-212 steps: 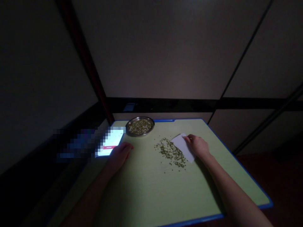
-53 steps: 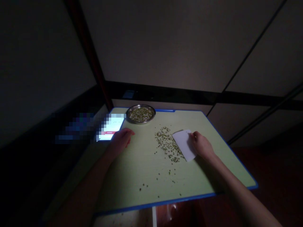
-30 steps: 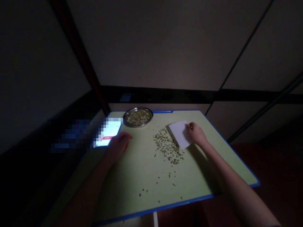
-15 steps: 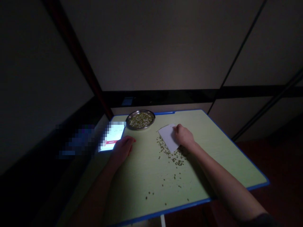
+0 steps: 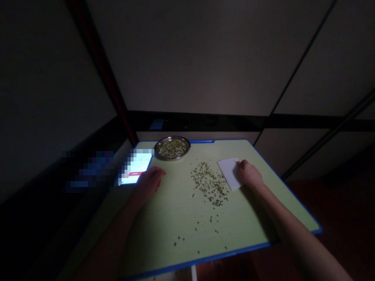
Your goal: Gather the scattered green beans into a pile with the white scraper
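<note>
My right hand [image 5: 249,174] pinches the right side of a white card [image 5: 229,172], held low over the table. Left of the card, small green grains that look like mung beans [image 5: 208,183] lie in a scattered patch. A few stray ones are spread nearer the front edge. My left hand [image 5: 150,180] rests on the left part of the table with its fingers curled in. Nothing shows between them. Just beyond it is a lit screen [image 5: 136,168], partly blurred out. A round metal plate [image 5: 172,159] at the back left holds many more of the green grains.
The pale green table [image 5: 175,210] has a blue rim [image 5: 222,255]. Dark panelled walls [image 5: 199,58] rise behind it and to the left. A small bluish rectangle [image 5: 157,124] shows on the black band at the back.
My right hand swung the card left over the beans, then back to the right, off most of the patch. The patch looks more spread than at first. My left hand stays put.
</note>
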{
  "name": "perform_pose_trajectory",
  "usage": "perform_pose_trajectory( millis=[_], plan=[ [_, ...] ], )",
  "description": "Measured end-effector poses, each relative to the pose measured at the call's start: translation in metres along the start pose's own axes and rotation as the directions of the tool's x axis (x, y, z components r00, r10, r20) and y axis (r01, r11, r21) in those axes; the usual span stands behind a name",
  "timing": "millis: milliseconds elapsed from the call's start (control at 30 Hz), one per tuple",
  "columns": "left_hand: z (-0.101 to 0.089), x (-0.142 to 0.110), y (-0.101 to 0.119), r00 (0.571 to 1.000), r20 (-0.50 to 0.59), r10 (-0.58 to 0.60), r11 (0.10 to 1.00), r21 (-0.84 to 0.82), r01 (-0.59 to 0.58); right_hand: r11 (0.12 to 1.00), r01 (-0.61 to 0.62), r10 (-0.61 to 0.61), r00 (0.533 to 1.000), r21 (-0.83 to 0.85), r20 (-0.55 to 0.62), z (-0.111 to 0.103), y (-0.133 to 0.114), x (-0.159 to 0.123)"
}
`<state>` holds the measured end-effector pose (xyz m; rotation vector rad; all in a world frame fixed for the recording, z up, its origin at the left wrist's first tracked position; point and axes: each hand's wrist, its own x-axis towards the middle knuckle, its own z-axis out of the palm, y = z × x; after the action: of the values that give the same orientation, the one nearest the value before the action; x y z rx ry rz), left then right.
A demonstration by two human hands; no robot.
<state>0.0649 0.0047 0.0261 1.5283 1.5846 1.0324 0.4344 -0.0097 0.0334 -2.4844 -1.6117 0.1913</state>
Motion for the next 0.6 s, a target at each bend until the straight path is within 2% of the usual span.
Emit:
perform_pose_trajectory(
  millis=[300,600],
  plan=[
    [0.000,0.003,-0.007,1.000,0.012,0.007,1.000,-0.003,-0.007,0.998,0.011,-0.007,0.998,0.059,-0.068,-0.023,0.019,0.007],
    [-0.001,0.004,-0.009,1.000,0.009,0.009,0.999,0.037,-0.010,0.990,0.043,-0.029,0.994,0.136,-0.106,-0.024,0.001,0.022]
  ],
)
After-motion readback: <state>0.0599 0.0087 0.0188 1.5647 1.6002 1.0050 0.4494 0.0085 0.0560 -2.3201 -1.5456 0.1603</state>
